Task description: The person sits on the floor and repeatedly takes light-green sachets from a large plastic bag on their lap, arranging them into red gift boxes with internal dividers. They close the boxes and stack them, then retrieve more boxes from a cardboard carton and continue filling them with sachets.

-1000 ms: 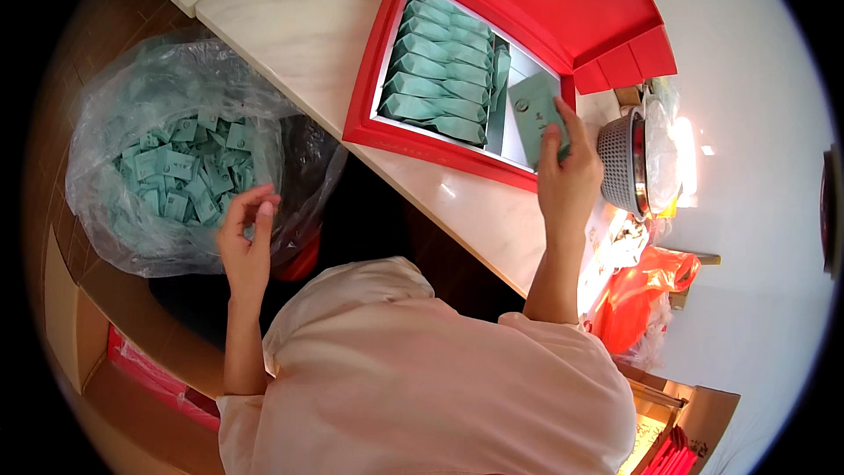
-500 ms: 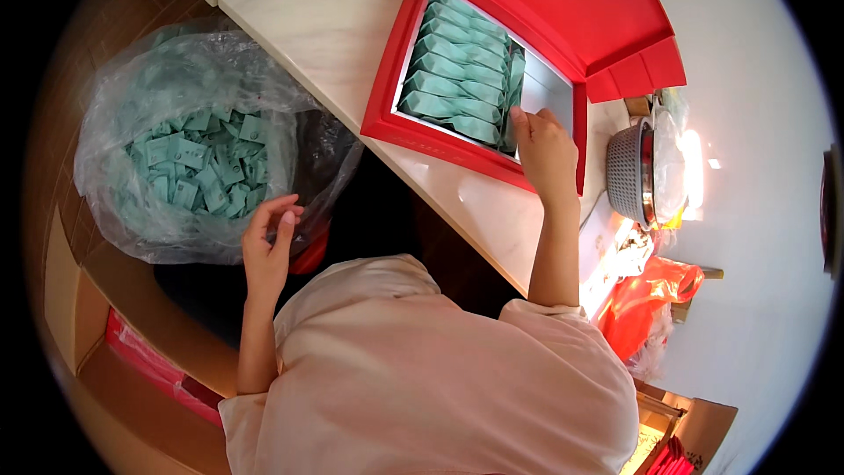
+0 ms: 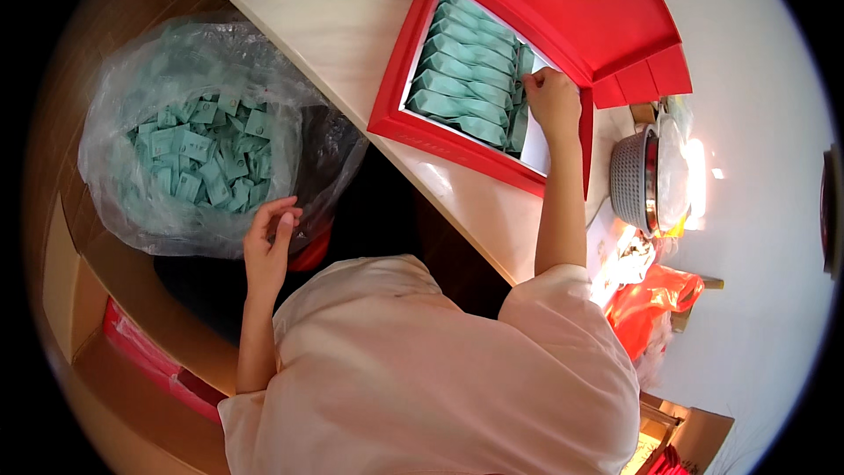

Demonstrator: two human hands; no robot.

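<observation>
Since half a second ago, the right hand [image 3: 552, 98] has been sliding farther along the red rectangular cardboard gift box [image 3: 413, 127], and the left hand [image 3: 268, 242] has been rising toward the bag. Seen from above, a person in a pale pink shirt [image 3: 422, 369] is working at a cream tabletop [image 3: 334, 9]. The right hand is resting inside the box at its near right end, fingers curled onto the upright teal foil packets [image 3: 457, 79] filling it in rows; whether it is gripping one cannot be told. To the left of the box, off the table, a clear plastic bag [image 3: 176, 62] is holding loose teal sachets [image 3: 207, 154]. The left hand is hovering at the bag's lower rim, loosely open, fingers bent, holding nothing. To the right of the box, a grey woven basket [image 3: 629, 180] is sitting.
</observation>
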